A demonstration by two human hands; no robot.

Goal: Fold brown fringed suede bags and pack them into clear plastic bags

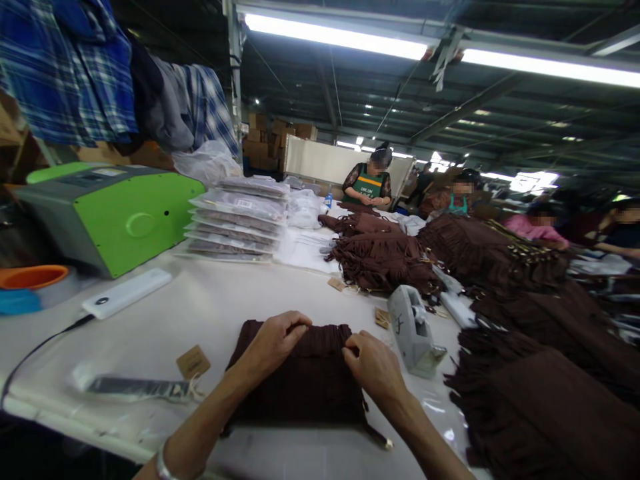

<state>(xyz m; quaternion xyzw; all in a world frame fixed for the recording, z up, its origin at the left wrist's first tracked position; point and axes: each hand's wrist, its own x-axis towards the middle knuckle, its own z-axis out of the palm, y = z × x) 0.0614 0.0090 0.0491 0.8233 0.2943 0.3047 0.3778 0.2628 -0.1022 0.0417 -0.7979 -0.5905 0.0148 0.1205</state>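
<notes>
A dark brown fringed bag (pixel 305 393) lies flat on the white table before me, its fringe along the far edge. My left hand (pixel 280 337) rests over that far edge, its fingers pinched on the fringe. At the far right corner, my right hand (pixel 373 360) is closed with thumb and fingertips together on the fringe. A strap end with a gold-coloured metal tip (pixel 387 442) sticks out at the bag's near right. To the left are a brown paper tag (pixel 193 362) and a dark strip in clear plastic (pixel 143 388).
A grey tape dispenser (pixel 413 330) stands right of my right hand. Brown fringed bags (pixel 565 400) cover the table's right side. Flat plastic-wrapped packs (pixel 240 220) are stacked at the back, beside a green and grey machine (pixel 135 220). Co-workers (pixel 370 187) are across the table.
</notes>
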